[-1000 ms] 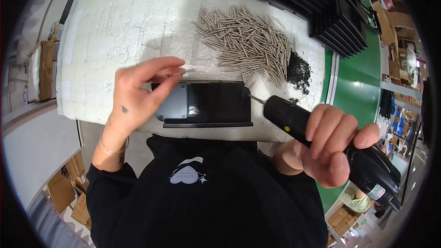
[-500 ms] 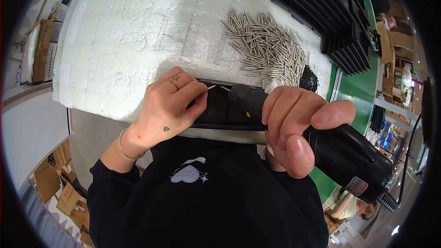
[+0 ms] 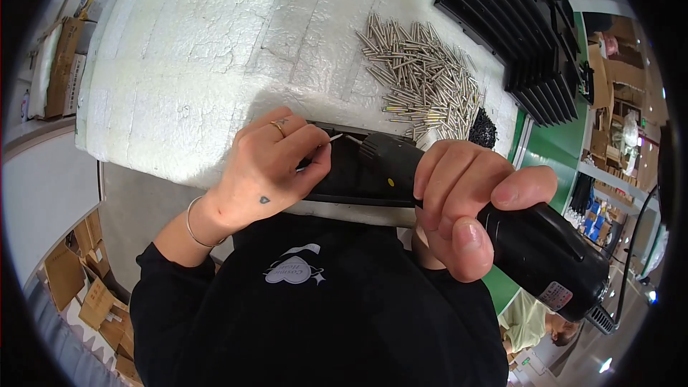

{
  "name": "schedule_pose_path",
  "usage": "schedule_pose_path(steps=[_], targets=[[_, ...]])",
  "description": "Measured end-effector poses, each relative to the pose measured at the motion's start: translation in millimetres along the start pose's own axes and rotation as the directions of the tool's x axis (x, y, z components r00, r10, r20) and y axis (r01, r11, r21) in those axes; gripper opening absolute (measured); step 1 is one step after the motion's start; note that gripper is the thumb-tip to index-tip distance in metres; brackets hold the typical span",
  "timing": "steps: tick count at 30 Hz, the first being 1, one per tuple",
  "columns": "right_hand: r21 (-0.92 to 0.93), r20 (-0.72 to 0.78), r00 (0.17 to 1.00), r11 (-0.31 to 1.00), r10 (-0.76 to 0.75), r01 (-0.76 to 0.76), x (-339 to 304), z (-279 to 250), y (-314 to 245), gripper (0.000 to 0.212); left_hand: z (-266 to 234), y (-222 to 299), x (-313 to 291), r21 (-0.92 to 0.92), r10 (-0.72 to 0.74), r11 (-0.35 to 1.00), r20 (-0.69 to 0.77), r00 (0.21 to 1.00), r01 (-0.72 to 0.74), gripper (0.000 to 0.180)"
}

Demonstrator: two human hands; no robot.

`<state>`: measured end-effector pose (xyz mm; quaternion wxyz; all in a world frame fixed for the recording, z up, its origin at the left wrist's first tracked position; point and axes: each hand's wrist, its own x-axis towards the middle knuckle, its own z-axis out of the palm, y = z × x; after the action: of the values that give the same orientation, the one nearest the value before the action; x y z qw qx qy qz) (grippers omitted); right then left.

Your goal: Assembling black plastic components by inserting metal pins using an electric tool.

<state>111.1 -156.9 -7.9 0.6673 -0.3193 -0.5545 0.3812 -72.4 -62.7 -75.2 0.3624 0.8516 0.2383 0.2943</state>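
My left hand (image 3: 276, 161) is closed in a pinch on a thin metal pin (image 3: 336, 137), whose tip sticks out past the fingertips. Wrapped in my right hand (image 3: 466, 197) is a black corded electric screwdriver (image 3: 548, 254), its bit pointing left toward the pin, a small gap between them. Both hands are over a black flat part (image 3: 347, 183) lying along the near edge of the padded table. The screwdriver and my fingers hide much of that part. Whether a screw sits on the bit is too small to tell.
Beyond my right hand lies a heap of silvery metal pins (image 3: 430, 82), with a small pile of black screws (image 3: 483, 129) beside it. Black slatted parts (image 3: 512, 36) are stacked at the far right. A cord runs up from the screwdriver. Another person (image 3: 527, 322) is at lower right.
The view has shifted slightly, so the pin heap and stacked parts appear a little further right. Both hands keep their grips, with the pin and the bit still close together.
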Motion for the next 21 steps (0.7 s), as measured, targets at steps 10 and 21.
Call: schedule_pose_path(steps=[10, 21], targets=[[-0.002, -0.009, 1.000, 1.000, 0.002, -0.002, 14, 11, 2, 0.031, 7, -3, -4, -0.081, 0.050, 0.996, 0.018, 0.999, -0.049, 0.017], [-0.120, -0.016, 0.999, 0.992, -0.039, 0.037, 24, 35, 21, 0.029, 6, -5, -6, -0.057, 0.060, 0.997, 0.045, 0.997, -0.057, 0.014]])
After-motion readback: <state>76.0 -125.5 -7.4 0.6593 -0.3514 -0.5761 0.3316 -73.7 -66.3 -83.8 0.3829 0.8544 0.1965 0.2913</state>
